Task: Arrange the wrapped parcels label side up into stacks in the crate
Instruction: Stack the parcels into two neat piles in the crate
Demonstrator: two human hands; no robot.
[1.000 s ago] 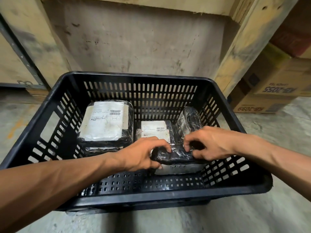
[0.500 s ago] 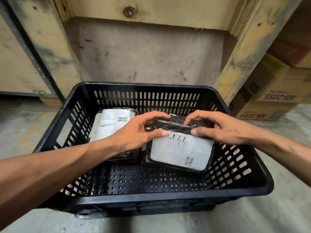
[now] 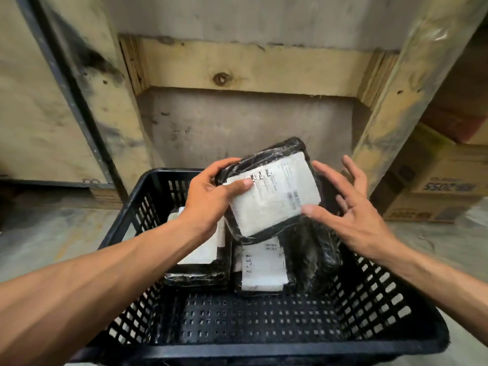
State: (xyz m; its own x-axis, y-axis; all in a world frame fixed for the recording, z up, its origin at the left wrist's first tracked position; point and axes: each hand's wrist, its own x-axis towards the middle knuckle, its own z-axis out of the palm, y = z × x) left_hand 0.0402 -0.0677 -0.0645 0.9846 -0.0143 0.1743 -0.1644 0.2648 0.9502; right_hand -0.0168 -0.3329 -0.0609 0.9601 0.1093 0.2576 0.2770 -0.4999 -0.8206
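A black-wrapped parcel [image 3: 274, 191] with a white label facing me is held up above the black plastic crate [image 3: 264, 350]. My left hand [image 3: 211, 196] grips its left edge, thumb on the label. At its right side my right hand [image 3: 351, 207] has the fingers spread, the thumb touching the lower right corner. Inside the crate, a stack of parcels [image 3: 200, 262] lies label up at the left, partly hidden by my left wrist. Another parcel [image 3: 261, 268] lies label up in the middle. A dark parcel [image 3: 314, 257] leans at the right.
The crate stands on a concrete floor [image 3: 47, 233] in front of a wooden frame [image 3: 237, 67] and a grey wall. Cardboard boxes [image 3: 438, 191] are stacked at the right. A dark metal bar [image 3: 71, 96] runs diagonally at the left.
The parcel has been lifted out of the crate and turned so that its label faces me. My right hand has let go of its grip and spread its fingers.
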